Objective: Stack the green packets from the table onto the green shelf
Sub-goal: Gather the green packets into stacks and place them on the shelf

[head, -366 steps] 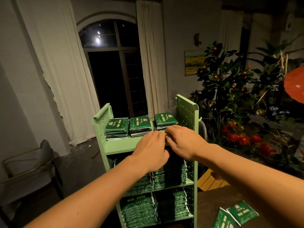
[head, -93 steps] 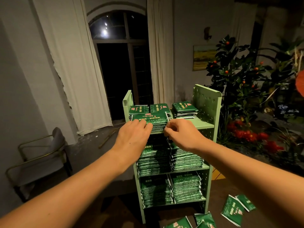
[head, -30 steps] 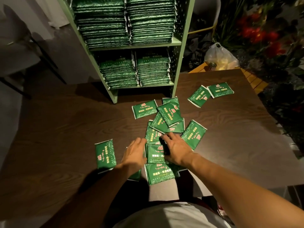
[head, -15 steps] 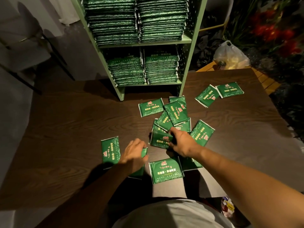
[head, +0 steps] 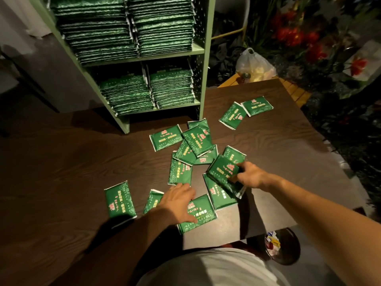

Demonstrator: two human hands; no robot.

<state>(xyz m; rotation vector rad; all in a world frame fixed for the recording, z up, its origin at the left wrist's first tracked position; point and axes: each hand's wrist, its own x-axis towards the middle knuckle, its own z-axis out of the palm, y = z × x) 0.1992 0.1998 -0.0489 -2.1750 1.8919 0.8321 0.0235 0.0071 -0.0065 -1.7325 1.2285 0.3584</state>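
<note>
Several green packets lie scattered on the dark wooden table (head: 61,162). My right hand (head: 250,176) grips a small bundle of green packets (head: 223,172), lifted slightly and tilted over the pile. My left hand (head: 178,200) lies with spread fingers on a flat packet (head: 201,213) near the table's front edge. One packet (head: 119,200) lies alone to the left, and two packets (head: 245,112) sit apart at the far right. The green shelf (head: 203,50) stands at the table's far side, its two visible levels filled with packet stacks (head: 127,93).
A white plastic bag (head: 254,65) sits on a yellow wooden surface behind the table. Red flowers and dark plants (head: 299,38) fill the right background. A round bin (head: 282,246) with wrappers stands on the floor by the table's near right corner.
My right hand has carried its packets rightward and onto another packet. My left hand has shifted right from one packet onto the flat packet by the front edge.
</note>
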